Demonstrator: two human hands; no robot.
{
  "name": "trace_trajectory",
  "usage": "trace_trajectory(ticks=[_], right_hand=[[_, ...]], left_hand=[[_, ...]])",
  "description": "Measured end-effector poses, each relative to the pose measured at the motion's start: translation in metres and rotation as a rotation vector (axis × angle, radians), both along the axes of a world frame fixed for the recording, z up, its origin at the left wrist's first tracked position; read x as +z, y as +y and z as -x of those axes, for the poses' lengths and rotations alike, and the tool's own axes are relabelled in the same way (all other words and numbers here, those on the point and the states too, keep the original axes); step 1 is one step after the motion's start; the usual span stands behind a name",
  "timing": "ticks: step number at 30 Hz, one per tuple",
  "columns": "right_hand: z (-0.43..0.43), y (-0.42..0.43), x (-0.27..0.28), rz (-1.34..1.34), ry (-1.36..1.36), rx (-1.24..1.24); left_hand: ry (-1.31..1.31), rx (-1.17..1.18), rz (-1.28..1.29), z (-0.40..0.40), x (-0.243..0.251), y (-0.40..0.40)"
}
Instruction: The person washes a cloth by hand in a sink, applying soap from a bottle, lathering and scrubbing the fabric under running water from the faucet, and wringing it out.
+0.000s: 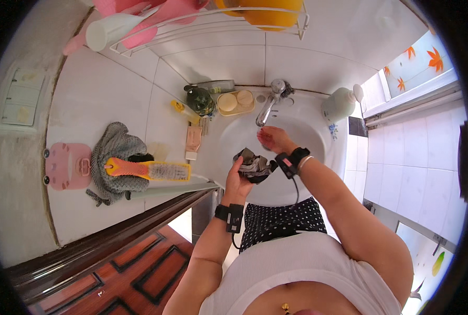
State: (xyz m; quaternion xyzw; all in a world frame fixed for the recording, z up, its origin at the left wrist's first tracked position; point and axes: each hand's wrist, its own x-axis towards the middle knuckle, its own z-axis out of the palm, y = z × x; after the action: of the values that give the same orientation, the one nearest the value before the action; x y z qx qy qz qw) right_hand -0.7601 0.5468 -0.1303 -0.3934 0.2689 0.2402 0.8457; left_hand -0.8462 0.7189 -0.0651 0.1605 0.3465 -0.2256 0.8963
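Note:
My left hand [238,179] holds a crumpled bundle of grey and black cloth [255,167] over the left side of the white washbasin [312,138]. Its thumb lies on the near side of the cloth. My right hand [274,138] is just below the spout of the chrome faucet [264,112], palm turned up and fingers loosely curled, apart from the cloth. I cannot make out anything in it. Whether water runs from the spout cannot be told. Both wrists wear black straps with small cabled boxes.
A soap dish [236,112] with two soaps, a dark green bottle [199,100] and a pink tube [194,138] stand left of the basin. A pump bottle [338,105] is at its right rear corner. A brush [151,170] and grey towel [118,138] hang on the left wall.

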Motion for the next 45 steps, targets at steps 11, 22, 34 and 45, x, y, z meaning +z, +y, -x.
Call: trace_trajectory(ticks=[11,22,34,45], right_hand=[[-0.019,-0.008,-0.011,-0.407,-0.162,0.216],[-0.068,-0.041,0.116,1.727,-1.386,-0.096],[-0.113,-0.033,0.072,1.384,-1.081,-0.159],[-0.120,-0.054,0.086,0.905,-0.900,0.239]], left_hand=[[0.047,-0.007,-0.001,0.004,-0.009,0.006],[0.040,-0.040,0.003,-0.007,-0.012,0.003],[0.058,-0.036,0.027,0.004,-0.011,0.005],[0.032,-0.052,0.021,-0.003,-0.008,0.002]])
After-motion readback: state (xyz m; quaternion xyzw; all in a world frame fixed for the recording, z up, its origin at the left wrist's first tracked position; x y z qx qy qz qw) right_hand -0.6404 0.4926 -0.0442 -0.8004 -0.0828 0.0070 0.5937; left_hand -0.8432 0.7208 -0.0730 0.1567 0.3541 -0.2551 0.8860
